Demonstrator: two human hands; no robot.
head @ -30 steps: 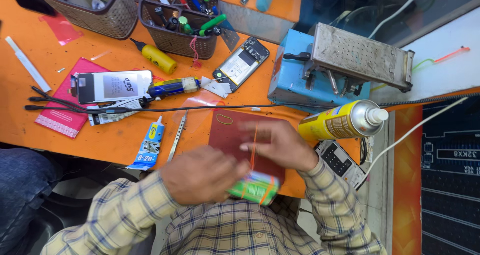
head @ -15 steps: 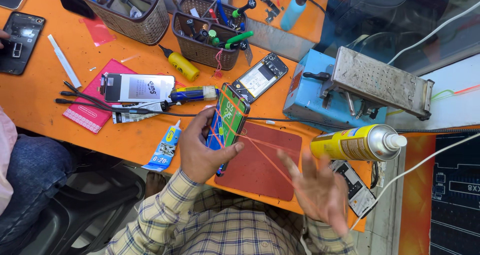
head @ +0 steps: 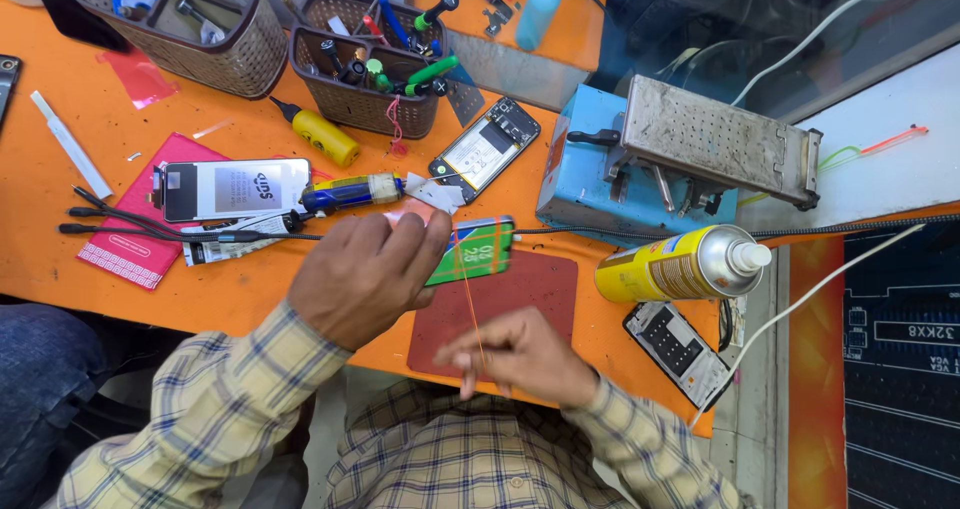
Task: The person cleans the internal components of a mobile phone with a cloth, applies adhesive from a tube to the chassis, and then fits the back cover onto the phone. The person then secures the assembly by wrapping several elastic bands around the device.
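My left hand [head: 365, 274] grips a green phone-sized device [head: 472, 251] at its left end, holding it level above the dark red mat [head: 535, 294]. Thin orange rubber bands cross the device. One band [head: 470, 304] runs down from it to my right hand [head: 515, 354], whose fingers pinch the band near the mat's front edge.
On the orange table: a yellow spray can [head: 680, 264], a blue and metal press machine [head: 680, 154], an opened phone [head: 485, 149], a white phone [head: 235, 189] on a pink pad, two tool baskets [head: 365, 104], a yellow glue bottle [head: 320, 134], a phone frame [head: 680, 354].
The device has gone from upright in my left hand to level. My right hand has come in from the right and now pinches a stretched band under it.
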